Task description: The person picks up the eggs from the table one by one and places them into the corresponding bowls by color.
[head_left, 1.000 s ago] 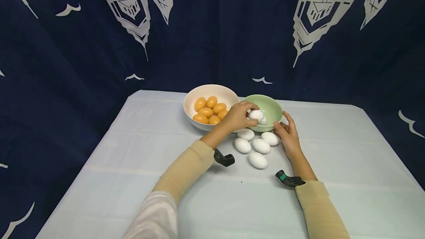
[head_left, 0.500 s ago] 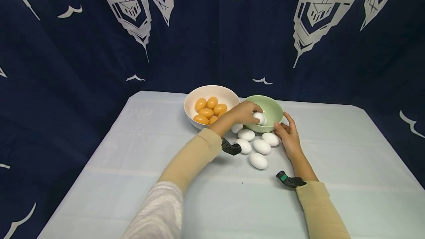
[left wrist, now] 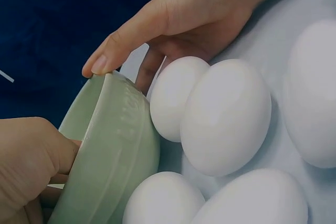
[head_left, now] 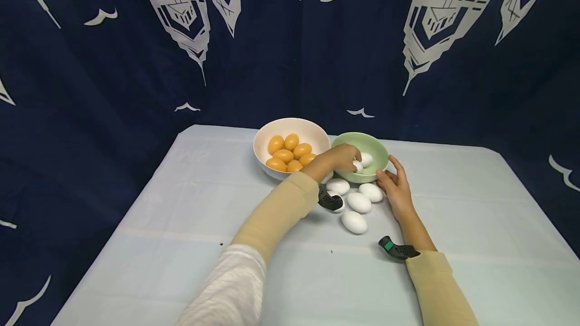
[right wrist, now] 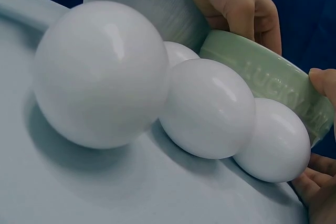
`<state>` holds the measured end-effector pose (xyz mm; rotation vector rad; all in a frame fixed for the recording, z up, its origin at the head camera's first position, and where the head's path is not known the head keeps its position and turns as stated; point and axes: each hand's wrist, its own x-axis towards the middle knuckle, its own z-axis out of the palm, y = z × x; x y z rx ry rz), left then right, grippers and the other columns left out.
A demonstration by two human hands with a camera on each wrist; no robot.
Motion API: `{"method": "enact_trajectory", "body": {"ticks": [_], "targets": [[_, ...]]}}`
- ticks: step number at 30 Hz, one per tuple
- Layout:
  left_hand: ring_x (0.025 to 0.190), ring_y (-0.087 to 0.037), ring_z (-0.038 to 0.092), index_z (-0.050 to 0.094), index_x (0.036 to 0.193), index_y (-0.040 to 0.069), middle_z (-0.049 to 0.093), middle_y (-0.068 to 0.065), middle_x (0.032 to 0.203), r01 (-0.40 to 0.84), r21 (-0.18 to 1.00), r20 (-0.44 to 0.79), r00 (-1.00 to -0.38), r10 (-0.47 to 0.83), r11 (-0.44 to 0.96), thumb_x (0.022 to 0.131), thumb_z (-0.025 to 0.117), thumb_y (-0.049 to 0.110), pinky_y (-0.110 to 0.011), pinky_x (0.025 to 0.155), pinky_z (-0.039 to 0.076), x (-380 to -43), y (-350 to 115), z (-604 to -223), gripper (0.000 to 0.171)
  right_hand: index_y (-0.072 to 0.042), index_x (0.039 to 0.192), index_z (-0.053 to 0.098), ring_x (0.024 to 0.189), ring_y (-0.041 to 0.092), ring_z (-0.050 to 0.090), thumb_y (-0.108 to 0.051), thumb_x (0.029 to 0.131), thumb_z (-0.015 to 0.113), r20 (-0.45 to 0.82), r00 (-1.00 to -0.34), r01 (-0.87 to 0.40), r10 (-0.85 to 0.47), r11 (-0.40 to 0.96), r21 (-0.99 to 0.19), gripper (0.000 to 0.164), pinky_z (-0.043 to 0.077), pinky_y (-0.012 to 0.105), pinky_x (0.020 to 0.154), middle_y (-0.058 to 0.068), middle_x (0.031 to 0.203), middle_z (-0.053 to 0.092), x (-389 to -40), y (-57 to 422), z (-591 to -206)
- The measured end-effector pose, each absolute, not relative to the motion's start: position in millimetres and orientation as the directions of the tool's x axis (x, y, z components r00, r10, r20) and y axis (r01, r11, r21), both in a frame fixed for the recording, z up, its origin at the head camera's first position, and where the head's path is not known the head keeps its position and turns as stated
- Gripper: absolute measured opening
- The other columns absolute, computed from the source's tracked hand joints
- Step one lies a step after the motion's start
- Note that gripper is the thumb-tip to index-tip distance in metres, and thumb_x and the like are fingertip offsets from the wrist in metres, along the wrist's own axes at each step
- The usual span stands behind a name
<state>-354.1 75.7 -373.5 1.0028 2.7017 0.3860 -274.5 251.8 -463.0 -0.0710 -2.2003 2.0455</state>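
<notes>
My left hand (head_left: 343, 158) reaches over the near left rim of a light green bowl (head_left: 376, 151). Its fingers dip inside and hold a white egg (head_left: 358, 166), partly hidden by them. Another white egg (head_left: 365, 159) lies just beyond it in the bowl. On the bowl's right side my right hand (head_left: 396, 190) grips the wall, thumb on the near side and a finger farther round. The left wrist view shows the right hand (left wrist: 194, 19) at the rim, with the left hand (left wrist: 31, 163) inside the bowl.
A larger cream bowl (head_left: 261, 152) with several orange eggs (head_left: 283, 156) stands left of the green one. Several white eggs (head_left: 354, 222) lie on the pale tablecloth (head_left: 181, 225) in front. A dark blue curtain (head_left: 281, 54) hangs behind the table.
My left hand has moved right and lower into the green bowl with its egg. The other egg in the bowl now shows farther back and right. The right hand stays on the bowl.
</notes>
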Motion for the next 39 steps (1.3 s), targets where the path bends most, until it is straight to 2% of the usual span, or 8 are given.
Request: {"method": "enact_trajectory", "body": {"ticks": [9, 15, 20, 24, 32, 39], "targets": [[0.117, -0.015, 0.055, 0.063, 0.129, 0.010, 0.062, -0.002, 0.129, 0.570, 0.334, -0.132, -0.760, 0.636, 0.751, 0.088, 0.064, 0.009, -0.022, 0.099, 0.038, -353, 82, -378, 0.042, -0.023, 0.157, 0.016, 0.104, 0.005, 0.051, -0.035, 0.099, 0.056, 0.052, -0.990, -0.039, 0.128, 0.103, -0.994, 0.072, 0.044, 0.010, 0.085, 0.029, 0.145, 0.036, -274, 254, -463], [0.110, -0.013, 0.057, 0.065, 0.128, 0.013, 0.065, -0.001, 0.122, 0.556, 0.342, -0.121, -0.774, 0.622, 0.758, 0.089, 0.066, 0.010, -0.021, 0.094, 0.041, -352, 81, -379, 0.039, -0.023, 0.157, 0.016, 0.106, 0.007, 0.050, -0.035, 0.099, 0.056, 0.053, -0.991, -0.040, 0.123, 0.108, -0.993, 0.072, 0.044, 0.009, 0.085, 0.029, 0.145, 0.035, -273, 253, -461], [0.111, -0.013, 0.058, 0.065, 0.126, 0.013, 0.066, 0.000, 0.122, 0.555, 0.346, -0.107, -0.777, 0.620, 0.756, 0.089, 0.067, 0.012, -0.022, 0.094, 0.041, -351, 81, -379, 0.037, -0.022, 0.157, 0.017, 0.104, 0.005, 0.051, -0.034, 0.099, 0.056, 0.063, -0.991, -0.051, 0.121, 0.102, -0.993, 0.071, 0.044, 0.010, 0.084, 0.029, 0.144, 0.035, -274, 253, -460], [0.113, -0.014, 0.058, 0.065, 0.127, 0.012, 0.065, -0.001, 0.124, 0.564, 0.338, -0.094, -0.776, 0.624, 0.753, 0.092, 0.066, 0.015, -0.023, 0.095, 0.041, -349, 80, -379, 0.035, -0.022, 0.157, 0.017, 0.103, 0.004, 0.051, -0.034, 0.099, 0.056, 0.062, -0.991, -0.050, 0.121, 0.097, -0.994, 0.071, 0.044, 0.010, 0.085, 0.030, 0.144, 0.035, -274, 254, -462], [0.124, -0.018, 0.051, 0.060, 0.132, 0.012, 0.060, -0.006, 0.130, 0.626, 0.249, -0.038, -0.756, 0.653, 0.739, 0.098, 0.058, 0.018, -0.026, 0.104, 0.036, -342, 75, -381, 0.035, -0.021, 0.157, 0.017, 0.103, 0.004, 0.051, -0.033, 0.100, 0.056, 0.066, -0.991, -0.054, 0.121, 0.097, -0.994, 0.070, 0.044, 0.010, 0.085, 0.029, 0.143, 0.036, -275, 253, -464], [0.123, -0.018, 0.052, 0.061, 0.131, 0.012, 0.061, -0.005, 0.128, 0.649, 0.267, 0.022, -0.743, 0.669, 0.712, 0.099, 0.056, 0.019, -0.026, 0.104, 0.036, -332, 65, -378, 0.033, -0.020, 0.157, 0.018, 0.100, 0.001, 0.052, -0.032, 0.100, 0.056, 0.079, -0.989, -0.068, 0.122, 0.090, -0.994, 0.070, 0.044, 0.009, 0.083, 0.030, 0.142, 0.036, -275, 253, -464]]}}
